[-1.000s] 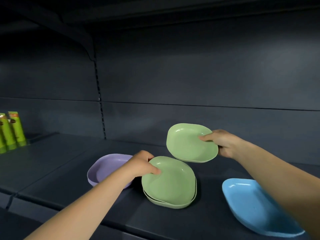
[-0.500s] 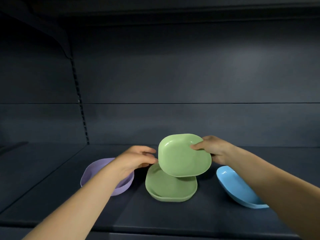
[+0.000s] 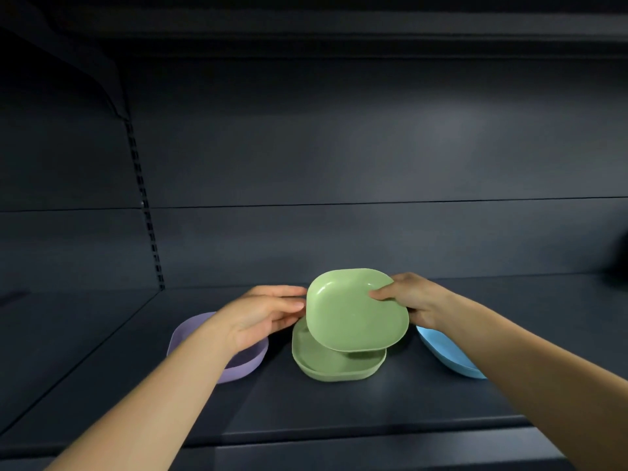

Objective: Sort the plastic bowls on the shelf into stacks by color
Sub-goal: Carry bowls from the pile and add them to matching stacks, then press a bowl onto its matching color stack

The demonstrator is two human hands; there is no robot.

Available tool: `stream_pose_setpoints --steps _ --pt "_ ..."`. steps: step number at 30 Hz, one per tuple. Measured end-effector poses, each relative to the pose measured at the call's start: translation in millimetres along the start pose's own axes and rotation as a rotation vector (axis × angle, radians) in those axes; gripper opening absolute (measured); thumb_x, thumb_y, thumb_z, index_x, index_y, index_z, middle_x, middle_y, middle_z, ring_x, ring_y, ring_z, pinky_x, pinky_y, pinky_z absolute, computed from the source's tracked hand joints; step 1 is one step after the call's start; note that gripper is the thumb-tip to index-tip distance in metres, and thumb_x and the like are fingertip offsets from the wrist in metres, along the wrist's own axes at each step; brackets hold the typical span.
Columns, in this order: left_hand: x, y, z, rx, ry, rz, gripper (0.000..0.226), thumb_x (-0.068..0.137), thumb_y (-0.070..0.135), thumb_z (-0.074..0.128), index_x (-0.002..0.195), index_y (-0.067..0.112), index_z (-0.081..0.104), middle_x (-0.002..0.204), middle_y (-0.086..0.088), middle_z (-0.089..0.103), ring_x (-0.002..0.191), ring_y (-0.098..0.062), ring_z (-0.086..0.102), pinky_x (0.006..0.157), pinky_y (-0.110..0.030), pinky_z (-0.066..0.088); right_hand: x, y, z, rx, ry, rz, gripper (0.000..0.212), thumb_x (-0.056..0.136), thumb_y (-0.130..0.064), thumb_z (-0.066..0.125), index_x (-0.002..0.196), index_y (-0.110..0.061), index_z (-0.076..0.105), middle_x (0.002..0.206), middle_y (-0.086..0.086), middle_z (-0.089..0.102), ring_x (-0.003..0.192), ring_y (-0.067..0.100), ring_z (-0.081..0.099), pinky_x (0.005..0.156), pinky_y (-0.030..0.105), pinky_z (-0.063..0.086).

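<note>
A green bowl is tilted toward me in the air, pinched at its right rim by my right hand. Just below it a stack of green bowls rests on the dark shelf. My left hand is open, fingers spread, its fingertips at the left edge of the held bowl. A purple bowl sits left of the stack, partly hidden by my left hand and forearm. A blue bowl lies right of the stack, partly behind my right forearm.
The shelf's dark back wall rises close behind the bowls. A slotted upright divides this bay from the one on the left. The shelf's front lip runs along the bottom.
My left hand has let go of the green stack and opened beside the held bowl. My right hand brought that bowl lower and over the stack. The view turned right; the green packages left the frame.
</note>
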State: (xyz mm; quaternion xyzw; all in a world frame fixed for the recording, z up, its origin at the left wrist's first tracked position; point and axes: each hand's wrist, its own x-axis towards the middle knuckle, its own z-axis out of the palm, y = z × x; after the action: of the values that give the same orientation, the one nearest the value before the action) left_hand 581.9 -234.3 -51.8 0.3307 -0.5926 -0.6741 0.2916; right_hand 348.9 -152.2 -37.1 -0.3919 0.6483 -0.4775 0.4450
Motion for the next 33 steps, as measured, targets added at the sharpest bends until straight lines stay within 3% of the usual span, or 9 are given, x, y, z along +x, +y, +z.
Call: stream_pose_setpoints --steps 5,11,15,22,25,28,33 --pt "-1.5 1.2 7.0 0.053 -0.039 0.017 0.027 0.085 -0.005 0.058 0.107 0.008 0.068 0.100 -0.005 0.073 0.091 -0.016 0.068 0.078 -0.021 0.051 -0.5 1.3 6.1 -0.005 0.004 0.010 0.021 0.090 -0.001 0.059 0.110 0.002 0.063 0.109 0.017 0.069 0.098 0.031 0.066 0.087 0.039 0.053" --pt "6.9 -12.9 26.2 0.341 0.186 0.082 0.031 0.079 -0.008 0.064 0.102 0.013 0.066 0.097 -0.007 0.069 0.088 -0.021 0.066 0.081 -0.032 0.052 0.7 15.3 24.5 -0.104 0.047 -0.049 0.018 0.085 0.000 0.064 0.103 -0.004 0.063 0.101 0.015 0.070 0.087 0.027 0.066 0.082 0.036 0.052" --pt "12.5 -28.7 37.3 0.591 0.293 0.075 0.036 0.079 -0.002 0.058 0.105 0.022 0.062 0.099 0.003 0.066 0.091 -0.017 0.061 0.067 -0.023 0.047 4.5 34.4 32.5 -0.322 0.182 -0.121 0.016 0.075 -0.004 0.073 0.081 -0.013 0.062 0.083 0.006 0.067 0.077 0.020 0.062 0.075 0.031 0.050" --pt "26.6 -29.6 39.0 0.635 0.359 0.103 0.041 0.075 -0.010 0.052 0.090 0.025 0.068 0.092 0.006 0.068 0.088 -0.016 0.063 0.066 -0.022 0.047 13.0 40.7 29.5 -0.306 0.239 -0.141 0.023 0.073 0.002 0.071 0.072 -0.019 0.061 0.075 0.000 0.063 0.079 0.020 0.062 0.077 0.031 0.051" --pt "32.2 -30.8 35.5 0.688 0.385 0.107 0.042 0.076 -0.011 0.049 0.089 0.023 0.070 0.092 0.004 0.070 0.088 -0.015 0.064 0.071 -0.024 0.048 18.9 43.1 30.3 -0.361 0.223 -0.157 0.022 0.075 -0.001 0.070 0.075 -0.019 0.059 0.077 -0.003 0.061 0.080 0.018 0.059 0.069 0.024 0.047" --pt "37.0 -39.3 30.8 0.772 0.361 0.071 0.044 0.078 -0.009 0.045 0.094 0.023 0.070 0.097 0.006 0.070 0.094 -0.015 0.064 0.077 -0.026 0.050 22.0 49.1 29.0 -0.499 0.176 -0.171 0.021 0.076 -0.006 0.070 0.091 -0.016 0.060 0.082 -0.005 0.055 0.081 0.015 0.056 0.060 0.020 0.043" --pt "39.7 -45.3 30.3 0.738 0.336 -0.012 0.046 0.080 -0.009 0.043 0.084 0.032 0.065 0.094 0.007 0.069 0.094 -0.015 0.064 0.078 -0.026 0.051 26.9 48.1 22.6 -0.626 0.084 -0.208 0.023 0.081 -0.009 0.066 0.101 -0.016 0.058 0.083 -0.009 0.050 0.085 0.013 0.053 0.063 0.020 0.043"
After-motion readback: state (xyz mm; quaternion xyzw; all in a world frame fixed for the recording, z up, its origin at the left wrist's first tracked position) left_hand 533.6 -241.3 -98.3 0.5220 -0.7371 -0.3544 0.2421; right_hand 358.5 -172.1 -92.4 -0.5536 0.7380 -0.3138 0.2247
